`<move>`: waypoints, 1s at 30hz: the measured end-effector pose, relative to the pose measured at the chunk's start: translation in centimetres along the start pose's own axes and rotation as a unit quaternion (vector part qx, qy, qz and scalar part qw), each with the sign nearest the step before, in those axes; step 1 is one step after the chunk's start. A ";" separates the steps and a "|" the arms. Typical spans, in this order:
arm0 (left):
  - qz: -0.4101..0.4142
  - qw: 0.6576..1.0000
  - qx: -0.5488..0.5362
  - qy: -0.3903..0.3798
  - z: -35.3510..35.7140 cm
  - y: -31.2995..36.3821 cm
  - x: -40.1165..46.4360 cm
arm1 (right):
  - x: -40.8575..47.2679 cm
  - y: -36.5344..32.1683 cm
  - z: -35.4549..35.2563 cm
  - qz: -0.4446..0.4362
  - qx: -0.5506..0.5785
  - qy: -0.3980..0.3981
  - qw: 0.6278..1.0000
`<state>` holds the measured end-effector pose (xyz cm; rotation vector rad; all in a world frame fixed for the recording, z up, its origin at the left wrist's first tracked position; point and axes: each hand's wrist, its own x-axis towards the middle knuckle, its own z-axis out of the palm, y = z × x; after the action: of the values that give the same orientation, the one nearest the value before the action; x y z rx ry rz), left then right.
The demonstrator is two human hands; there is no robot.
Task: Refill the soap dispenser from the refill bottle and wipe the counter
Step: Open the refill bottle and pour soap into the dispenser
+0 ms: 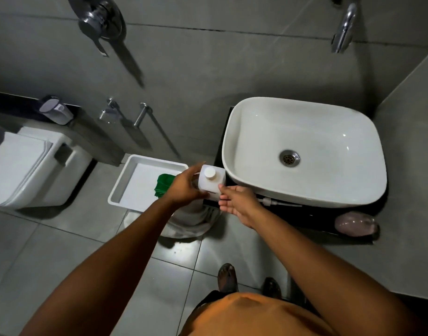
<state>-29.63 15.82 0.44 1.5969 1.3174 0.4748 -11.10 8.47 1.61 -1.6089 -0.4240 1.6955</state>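
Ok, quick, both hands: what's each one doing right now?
Left hand: closed around the white refill bottle, cap on.
Right hand: open, fingers spread, touching the bottle's side, not gripping.

Basin (305,151) is sitting on the counter (305,215), right of centre. Refill bottle (211,181) is standing at the counter's left end, just left of the basin, between left hand (183,187) and right hand (237,202). Pump head (278,202) is lying on the counter before the basin. Tray (140,180), holding a cloth (163,185), is sitting left of the bottle; toilet (33,168) is farther left.
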 end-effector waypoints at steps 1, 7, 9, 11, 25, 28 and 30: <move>0.009 1.000 0.002 0.001 0.1 0.0 0.2 | 0.0 0.0 0.0 -0.002 -0.009 0.003 1.000; 0.037 0.999 -0.013 0.021 1.0 0.6 -0.6 | -1.6 -1.6 -1.5 -0.136 -0.273 0.073 0.950; 0.057 0.998 0.001 0.008 1.2 0.8 -1.3 | -3.1 -2.8 -2.1 -0.225 -0.366 0.083 0.899; 0.074 0.997 0.017 -0.010 1.4 1.2 -2.2 | -4.6 -4.2 -2.0 -0.263 -0.425 0.076 0.863; 0.113 0.993 -0.010 -0.018 2.6 4.0 -5.4 | -9.3 -8.8 -2.6 -0.363 -0.637 -0.067 0.677; 0.111 0.994 -0.010 -0.018 2.7 4.1 -5.4 | -9.5 -8.9 -2.7 -0.360 -0.633 -0.029 0.684; 0.110 0.994 -0.004 -0.020 2.7 4.1 -5.4 | -9.5 -8.9 -2.7 -0.344 -0.645 -0.045 0.681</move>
<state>-27.16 10.05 4.21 1.7451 1.1137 0.5790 -6.59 7.07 14.03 -1.7521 -2.3250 0.7319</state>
